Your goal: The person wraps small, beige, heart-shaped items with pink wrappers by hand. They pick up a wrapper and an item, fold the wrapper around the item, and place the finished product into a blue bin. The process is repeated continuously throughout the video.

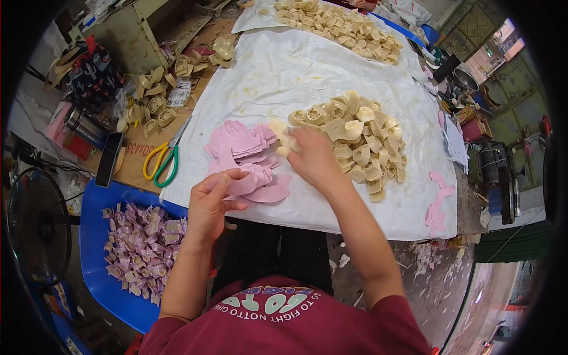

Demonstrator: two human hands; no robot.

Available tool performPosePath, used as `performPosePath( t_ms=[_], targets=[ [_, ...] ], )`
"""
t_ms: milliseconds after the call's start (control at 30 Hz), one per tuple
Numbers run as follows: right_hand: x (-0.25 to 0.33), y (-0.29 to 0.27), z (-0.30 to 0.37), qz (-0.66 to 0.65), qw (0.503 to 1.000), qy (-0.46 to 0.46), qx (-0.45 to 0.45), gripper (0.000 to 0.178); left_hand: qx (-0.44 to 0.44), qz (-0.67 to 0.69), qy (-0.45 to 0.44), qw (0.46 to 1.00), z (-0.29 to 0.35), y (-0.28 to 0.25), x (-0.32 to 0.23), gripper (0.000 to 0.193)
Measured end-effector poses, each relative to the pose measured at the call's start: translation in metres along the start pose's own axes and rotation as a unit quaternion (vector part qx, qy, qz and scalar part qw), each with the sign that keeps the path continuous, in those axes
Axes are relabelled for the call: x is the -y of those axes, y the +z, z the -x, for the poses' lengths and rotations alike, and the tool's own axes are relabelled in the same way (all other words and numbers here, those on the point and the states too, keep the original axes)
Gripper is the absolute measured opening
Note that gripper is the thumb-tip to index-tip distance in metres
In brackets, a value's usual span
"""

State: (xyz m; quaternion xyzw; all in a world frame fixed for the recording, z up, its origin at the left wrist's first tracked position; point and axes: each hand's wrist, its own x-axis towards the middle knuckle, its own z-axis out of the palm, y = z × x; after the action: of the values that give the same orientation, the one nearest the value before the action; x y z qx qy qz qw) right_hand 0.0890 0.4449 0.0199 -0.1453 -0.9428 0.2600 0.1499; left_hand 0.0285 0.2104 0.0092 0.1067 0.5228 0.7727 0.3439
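Note:
My left hand (214, 201) is at the near edge of a stack of cut pink fabric pieces (239, 142). Its thumb and fingers are apart, and the fingertips reach the stack's edge; I see nothing gripped in them. To the right, my right hand (316, 157) is slightly blurred, its fingers closed around a small cream moulded piece (278, 127) beside the stack. The fingers partly hide that piece. Just beyond and right of this hand lies a heap of similar cup-shaped cream pieces (370, 139), several with holes in them.
Scissors (167, 160) with yellow and green handles lie left of the fabric. A blue tub (94, 231) of pink-wrapped pieces stands at lower left, beside a fan (38, 225). A phone (109, 160) lies on cardboard. Another cream heap (343, 29) is at the far end of the white-covered table (248, 89).

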Motion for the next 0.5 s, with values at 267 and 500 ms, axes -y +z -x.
performPosePath(
  t_ms=[267, 500],
  targets=[
    [-0.01, 0.009, -0.066, 0.288, 0.926, -0.083, 0.231, 0.078, 0.019, 0.277, 0.035, 0.96, -0.007, -0.011, -0.02, 0.036],
    [-0.027, 0.003, -0.038, 0.206, 0.975, -0.081, -0.026, 0.064, 0.004, 0.262, 0.083, 0.962, -0.018, -0.017, -0.022, 0.038]
  ],
)
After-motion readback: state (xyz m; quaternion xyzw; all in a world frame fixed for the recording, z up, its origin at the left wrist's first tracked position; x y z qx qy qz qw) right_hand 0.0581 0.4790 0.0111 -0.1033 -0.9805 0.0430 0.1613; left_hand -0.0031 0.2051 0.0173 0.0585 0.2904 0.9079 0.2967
